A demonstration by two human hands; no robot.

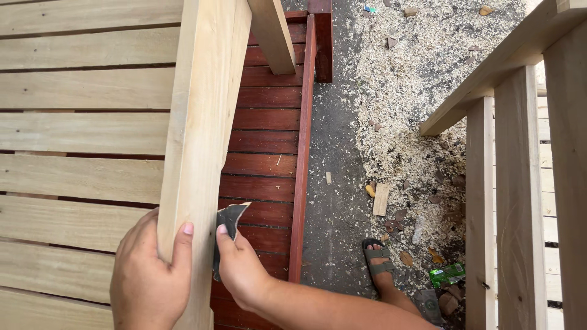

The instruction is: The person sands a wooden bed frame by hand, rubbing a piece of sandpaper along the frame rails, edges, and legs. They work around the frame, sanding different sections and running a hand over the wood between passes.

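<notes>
A pale wooden post (205, 116) rises toward the camera at centre left. My left hand (150, 275) wraps around its lower end, thumb on the front face. My right hand (241, 266) presses a dark grey piece of sandpaper (229, 223) against the post's right side. Below the post lie pale wooden slats (79, 131) of an unfinished frame.
A red-brown slatted frame (269, 146) lies under the pale one. Sawdust and wood scraps (409, 98) cover the dark ground. A foot in a sandal (379, 263) stands beside a green wrapper (447, 274). Another pale wooden frame (520, 177) stands at right.
</notes>
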